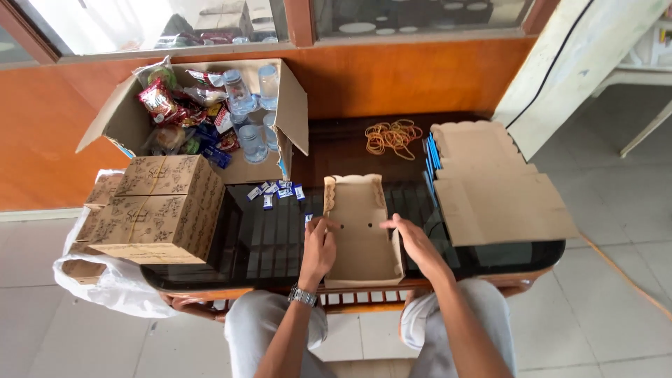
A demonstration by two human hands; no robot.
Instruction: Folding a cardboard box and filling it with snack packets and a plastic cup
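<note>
A flat, partly folded brown cardboard box (358, 210) lies on the dark glass table (273, 238) in front of me. My left hand (318, 248) rests on its left edge, fingers curled against the side flap. My right hand (413, 241) presses its right edge, fingers spread toward the middle. Both hands touch the box; neither lifts it.
A stack of unfolded cardboard blanks (490, 185) lies at the right, rubber bands (392, 136) behind it. Folded patterned boxes (161, 206) are stacked at the left. An open carton (210, 115) holds snacks and water cups. Small blue sachets (276, 191) lie mid-table.
</note>
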